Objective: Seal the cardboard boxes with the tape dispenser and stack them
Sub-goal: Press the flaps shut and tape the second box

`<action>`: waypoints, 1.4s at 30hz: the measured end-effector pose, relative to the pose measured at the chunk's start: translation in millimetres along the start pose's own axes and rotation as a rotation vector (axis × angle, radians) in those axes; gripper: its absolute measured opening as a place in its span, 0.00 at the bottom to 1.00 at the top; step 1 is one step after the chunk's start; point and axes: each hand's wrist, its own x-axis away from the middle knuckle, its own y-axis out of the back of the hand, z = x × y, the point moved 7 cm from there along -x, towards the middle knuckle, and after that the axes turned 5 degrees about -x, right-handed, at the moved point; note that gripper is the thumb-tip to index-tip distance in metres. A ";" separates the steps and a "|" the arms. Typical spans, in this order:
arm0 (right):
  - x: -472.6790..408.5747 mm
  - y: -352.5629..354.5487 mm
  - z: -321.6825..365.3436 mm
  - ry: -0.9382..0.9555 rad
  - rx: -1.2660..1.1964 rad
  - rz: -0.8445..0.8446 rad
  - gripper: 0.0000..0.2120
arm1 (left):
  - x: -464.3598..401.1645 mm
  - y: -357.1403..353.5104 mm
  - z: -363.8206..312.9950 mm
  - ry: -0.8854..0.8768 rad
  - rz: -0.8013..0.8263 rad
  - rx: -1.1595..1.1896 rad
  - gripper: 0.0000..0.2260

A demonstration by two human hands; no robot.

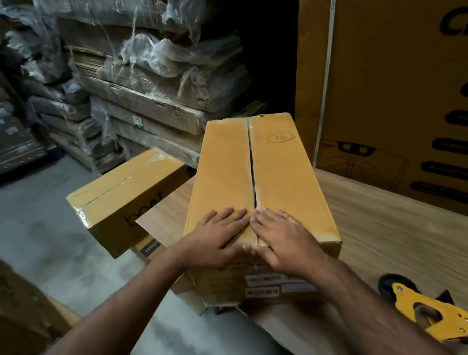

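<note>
Fingers [229, 213] of the left hand [218, 238] lie straight and flat on the near end of the cardboard box [255, 180], left of its centre seam; those of the right hand [283, 237] press flat beside them on the right flap, grasping nothing. Both thumbs hook over the near top edge. That box sits lengthwise on the wooden bench [390, 228], its seam untaped farther back, a circled "12" on its right flap. Near the right forearm, a yellow tape dispenser [428, 312] lies on the bench, apart from the box. Left of the bench, a taped box [127, 195] rests on another
</note>
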 end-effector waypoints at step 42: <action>-57.1 41.6 -85.3 -0.438 -0.006 -0.153 0.19 | -13.9 2.9 -6.2 0.024 -0.012 -0.234 0.45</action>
